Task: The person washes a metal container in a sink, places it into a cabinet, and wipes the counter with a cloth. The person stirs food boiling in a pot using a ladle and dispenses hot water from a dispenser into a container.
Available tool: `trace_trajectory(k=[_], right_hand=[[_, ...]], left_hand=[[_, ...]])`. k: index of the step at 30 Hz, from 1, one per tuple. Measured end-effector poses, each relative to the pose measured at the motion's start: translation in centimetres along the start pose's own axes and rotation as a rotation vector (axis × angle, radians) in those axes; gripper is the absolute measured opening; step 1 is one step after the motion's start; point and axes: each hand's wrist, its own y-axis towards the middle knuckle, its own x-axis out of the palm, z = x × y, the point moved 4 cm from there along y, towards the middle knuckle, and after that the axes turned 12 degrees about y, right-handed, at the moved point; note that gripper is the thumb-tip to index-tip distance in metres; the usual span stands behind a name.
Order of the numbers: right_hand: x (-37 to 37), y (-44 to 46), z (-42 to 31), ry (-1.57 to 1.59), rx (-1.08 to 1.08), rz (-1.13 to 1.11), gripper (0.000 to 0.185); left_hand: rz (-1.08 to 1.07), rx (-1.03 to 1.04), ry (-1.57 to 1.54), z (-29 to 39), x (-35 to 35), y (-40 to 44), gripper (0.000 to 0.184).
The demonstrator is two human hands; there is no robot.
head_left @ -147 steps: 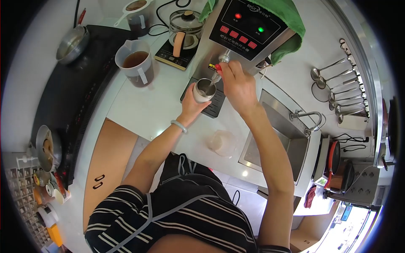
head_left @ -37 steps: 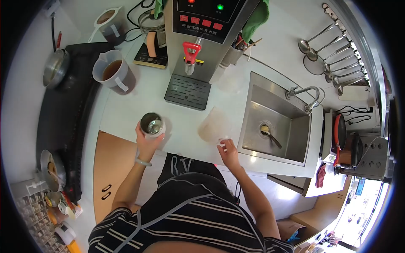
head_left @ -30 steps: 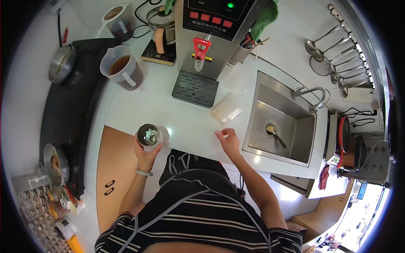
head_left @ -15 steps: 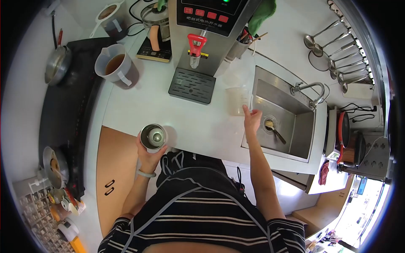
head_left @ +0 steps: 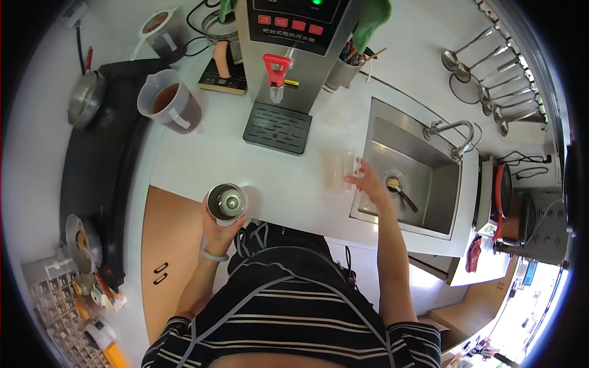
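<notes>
My left hand [head_left: 222, 228] is wrapped round a stainless steel cup [head_left: 226, 203], its open mouth facing up at the counter's front edge. A shiny round patch shows inside; I cannot tell whether it is liquid or the bottom. At the left rim of the sink, my right hand [head_left: 370, 183] has its thumb and fingers at the handle side of a clear plastic measuring jug [head_left: 335, 172]. This jug is see-through and blurred, so its contents and exact tilt are hard to make out. Part of the grip is smeared by motion.
A hot water dispenser [head_left: 288, 43] with a red tap stands over a drip tray [head_left: 277, 127]. Left of it is a jug of brown liquid [head_left: 170, 101]. The steel sink [head_left: 405, 138] holds a brush-like tool [head_left: 403, 195]. Ladles [head_left: 451, 58] hang on the right wall.
The clear jug has moved toward me along the sink's left side, with my right hand turning at its handle. My left hand still holds the steel cup, nearly unmoved.
</notes>
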Motion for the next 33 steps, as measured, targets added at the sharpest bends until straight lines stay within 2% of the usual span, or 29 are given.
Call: trace_trajectory(k=[5,8,11,13,18,21,24,26,27,28,29,30,31,32,33], right_hand=[[2.2,-3.5,-0.5,0.030,0.068,-0.124,0.044],[4.3,-6.1,-2.7,-0.075,-0.179,-0.026,0.026],[7.0,-6.0,-5.2,0.101,-0.505,0.039,0.020],[10.1,-3.8,-7.4,0.204,-0.601,0.088,0.017],[16.7,3.1,-9.7,-0.063,-0.567,-0.013,0.015],[18.1,5.3,-10.1,-0.058,-0.573,0.084,0.021],[18.2,6.0,-9.9,-0.273,-0.650,0.188,0.040],[18.3,5.7,-8.3,-0.400,-0.738,0.312,0.066],[18.0,6.4,-6.6,-0.364,-0.538,0.226,0.082],[16.4,3.8,-7.5,-0.378,-0.468,0.179,0.081],[15.2,1.1,-7.5,-0.352,-0.510,0.214,0.079],[13.8,0.1,-5.7,-0.309,-0.571,0.231,0.076],[11.5,-3.1,-5.9,-0.298,-0.535,0.175,0.073],[9.4,-5.4,-4.4,-0.287,-0.579,0.207,0.071],[6.6,-8.3,-3.5,-0.318,-0.513,0.200,0.070]], left_hand=[[0.001,0.012,0.028,0.3,0.2,-0.1,0.096],[0.003,0.022,0.029,0.7,0.1,-0.2,0.095],[0.005,-0.020,0.008,0.6,-0.1,-0.8,0.095],[0.007,-0.020,-0.008,0.8,-0.2,-1.1,0.086],[0.009,-0.005,-0.077,2.4,-0.9,-1.6,0.081],[0.011,-0.038,-0.063,1.9,-1.4,-2.4,0.092],[0.014,-0.085,-0.023,0.6,-2.1,-3.7,0.097],[-0.049,-0.060,-0.084,-0.2,-1.0,-3.8,0.099],[-0.103,-0.042,-0.161,-0.4,-0.4,-3.7,0.100],[-0.151,0.012,-0.101,-0.5,0.0,-3.4,0.100],[-0.119,0.061,-0.093,-2.4,0.5,-3.8,0.100],[-0.193,0.085,-0.155,-1.3,1.8,-3.3,0.100],[-0.218,0.159,-0.189,2.2,3.0,-2.7,0.098],[-0.330,0.078,-0.142,3.4,4.3,-2.4,0.097],[-0.411,0.096,-0.172,4.1,6.4,-2.3,0.098]])
